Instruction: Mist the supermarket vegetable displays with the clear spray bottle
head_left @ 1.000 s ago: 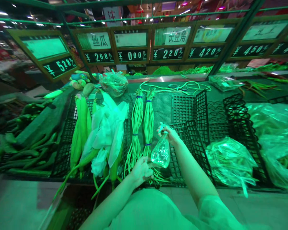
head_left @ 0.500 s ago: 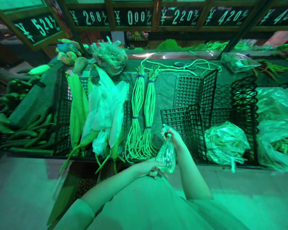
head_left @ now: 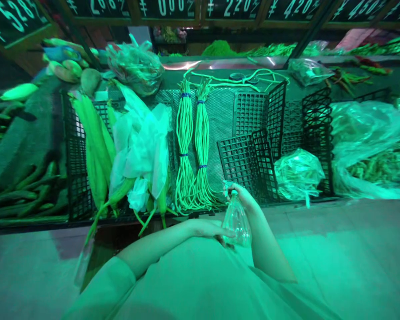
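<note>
A clear plastic spray bottle (head_left: 237, 222) stands roughly upright in front of my body, just over the display's front edge. Gripping its neck and trigger head is my right hand (head_left: 242, 194), fingers closed. My left hand (head_left: 211, 229) reaches across my front, its extended finger against the bottle's lower side; the other fingers are partly hidden. Beyond the bottle lie two bundles of long beans (head_left: 202, 142), tied with dark blue bands, stems pointing away. Left of them sit long ridged gourds (head_left: 93, 155) and a crumpled pale plastic bag (head_left: 136, 138).
Black plastic crates (head_left: 238, 162) stand right of the beans, with a knotted plastic bag (head_left: 299, 173) of produce beside them. Dark long vegetables (head_left: 30, 191) lie at far left. A pale rope (head_left: 246, 81) runs along the back, below price boards (head_left: 230, 9).
The view has tilted downward and shifted, so the display sits higher and further left. Both hands stay at the spray bottle, which has moved slightly toward my body.
</note>
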Motion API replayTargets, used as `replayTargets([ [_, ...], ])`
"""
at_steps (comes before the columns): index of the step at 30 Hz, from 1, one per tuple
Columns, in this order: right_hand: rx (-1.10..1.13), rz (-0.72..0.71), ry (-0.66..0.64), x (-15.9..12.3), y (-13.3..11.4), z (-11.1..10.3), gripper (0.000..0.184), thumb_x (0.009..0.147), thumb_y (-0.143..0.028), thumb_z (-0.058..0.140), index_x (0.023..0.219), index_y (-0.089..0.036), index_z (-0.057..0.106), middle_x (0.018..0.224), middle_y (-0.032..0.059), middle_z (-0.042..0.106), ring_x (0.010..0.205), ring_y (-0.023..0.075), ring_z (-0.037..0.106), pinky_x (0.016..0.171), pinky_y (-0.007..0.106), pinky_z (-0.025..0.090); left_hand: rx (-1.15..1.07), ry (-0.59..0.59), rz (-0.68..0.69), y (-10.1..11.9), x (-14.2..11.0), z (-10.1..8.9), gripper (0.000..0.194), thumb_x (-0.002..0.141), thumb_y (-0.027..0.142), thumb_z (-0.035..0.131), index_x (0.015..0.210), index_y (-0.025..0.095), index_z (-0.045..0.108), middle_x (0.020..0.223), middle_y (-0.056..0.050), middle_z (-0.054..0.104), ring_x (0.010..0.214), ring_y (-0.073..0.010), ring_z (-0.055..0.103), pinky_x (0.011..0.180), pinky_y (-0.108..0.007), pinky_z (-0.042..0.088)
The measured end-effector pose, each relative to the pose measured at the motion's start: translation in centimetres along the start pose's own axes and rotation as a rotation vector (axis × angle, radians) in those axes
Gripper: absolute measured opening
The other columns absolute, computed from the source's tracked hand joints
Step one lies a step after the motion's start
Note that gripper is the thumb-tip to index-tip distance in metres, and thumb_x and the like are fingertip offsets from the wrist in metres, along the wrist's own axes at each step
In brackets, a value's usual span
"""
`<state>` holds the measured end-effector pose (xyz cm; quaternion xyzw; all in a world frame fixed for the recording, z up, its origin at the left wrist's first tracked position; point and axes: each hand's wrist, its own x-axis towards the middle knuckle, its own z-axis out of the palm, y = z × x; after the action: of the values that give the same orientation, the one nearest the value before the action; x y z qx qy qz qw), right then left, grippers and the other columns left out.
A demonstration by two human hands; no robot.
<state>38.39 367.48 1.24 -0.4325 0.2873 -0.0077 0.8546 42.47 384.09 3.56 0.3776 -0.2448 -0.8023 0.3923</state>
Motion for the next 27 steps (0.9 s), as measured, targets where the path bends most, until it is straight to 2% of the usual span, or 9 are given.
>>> replayTargets([
  [3, 0.009, -0.011, -0.006, -1.1, 0.9, 0.6, 0.018, 0.063, -0.019, 0.038, 0.07, -0.017, 0.054, 0.058, 0.0022, 0.057, 0.043, 0.0102, 0.047, 0.041, 0.023, 0.036, 0.027, -0.139, -0.066, -0.3, -0.7, 0.1, 0.037, 0.063, 0.037, 0.049, 0.093, 0.016, 0.052, 0.09, -0.004, 0.055, 0.077, -0.0118, 0.05, 0.065, -0.022, 0.037],
  [7, 0.057, -0.051, 0.035, -2.7, 1.7, 1.5, 0.021, 0.062, -0.017, 0.039, 0.078, -0.015, 0.053, 0.071, 0.0053, 0.059, 0.06, 0.0144, 0.052, 0.054, 0.028, 0.041, 0.039, -0.213, -0.132, -0.9, -1.4, 0.3, 0.035, 0.063, 0.037, 0.049, 0.091, 0.017, 0.053, 0.086, -0.002, 0.056, 0.076, -0.0115, 0.051, 0.068, -0.022, 0.036],
  [10, 0.093, -0.058, 0.061, -4.1, 2.4, 1.7, 0.024, 0.063, -0.017, 0.038, 0.082, -0.012, 0.051, 0.074, 0.0074, 0.058, 0.061, 0.0144, 0.053, 0.056, 0.028, 0.04, 0.03, -0.204, -0.181, -1.7, -1.5, 0.7, 0.036, 0.065, 0.04, 0.045, 0.088, 0.015, 0.055, 0.082, -0.003, 0.057, 0.073, -0.0119, 0.052, 0.069, -0.024, 0.036],
  [13, 0.111, -0.058, 0.067, -5.5, 3.4, 1.4, 0.026, 0.065, -0.018, 0.036, 0.085, -0.01, 0.05, 0.067, 0.0062, 0.057, 0.049, 0.0105, 0.049, 0.046, 0.022, 0.037, 0.019, -0.186, -0.228, -2.6, -1.6, 1.2, 0.05, 0.069, 0.05, 0.027, 0.082, 0.011, 0.056, 0.076, -0.005, 0.058, 0.069, -0.0134, 0.053, 0.067, -0.027, 0.037],
  [15, 0.121, -0.067, 0.089, -6.5, 4.2, 1.2, 0.025, 0.066, -0.02, 0.035, 0.083, -0.009, 0.05, 0.062, 0.0047, 0.056, 0.042, 0.0082, 0.045, 0.041, 0.02, 0.034, 0.001, -0.198, -0.241, -3.2, -1.5, 1.6, 0.053, 0.07, 0.051, 0.021, 0.083, 0.012, 0.055, 0.074, -0.005, 0.059, 0.068, -0.0131, 0.053, 0.067, -0.028, 0.037],
  [19, 0.144, -0.098, 0.158, -8.6, 5.6, 1.0, 0.027, 0.066, -0.019, 0.034, 0.084, -0.009, 0.051, 0.061, 0.0043, 0.055, 0.041, 0.0078, 0.044, 0.04, 0.019, 0.034, -0.033, -0.236, -0.294, -4.2, -0.9, 2.4, 0.05, 0.071, 0.05, 0.023, 0.081, 0.012, 0.055, 0.065, -0.003, 0.058, 0.06, -0.0116, 0.053, 0.067, -0.028, 0.037],
  [22, 0.2, -0.145, 0.219, -10.4, 6.0, 0.5, 0.03, 0.065, -0.019, 0.034, 0.089, -0.01, 0.049, 0.067, 0.0049, 0.056, 0.048, 0.0097, 0.048, 0.047, 0.022, 0.038, -0.02, -0.28, -0.319, -4.4, -0.3, 3.1, 0.05, 0.07, 0.049, 0.025, 0.077, 0.01, 0.055, 0.059, -0.003, 0.057, 0.057, -0.0108, 0.053, 0.067, -0.027, 0.037],
  [27, 0.353, -0.322, 0.303, -12.6, 5.5, -1.6, 0.03, 0.062, -0.017, 0.035, 0.089, -0.015, 0.048, 0.079, 0.0054, 0.057, 0.061, 0.0132, 0.053, 0.06, 0.028, 0.042, 0.092, -0.267, -0.278, -3.8, -0.3, 4.3, 0.046, 0.068, 0.05, 0.029, 0.088, 0.014, 0.05, 0.07, -0.004, 0.058, 0.064, -0.0109, 0.053, 0.069, -0.026, 0.037],
])
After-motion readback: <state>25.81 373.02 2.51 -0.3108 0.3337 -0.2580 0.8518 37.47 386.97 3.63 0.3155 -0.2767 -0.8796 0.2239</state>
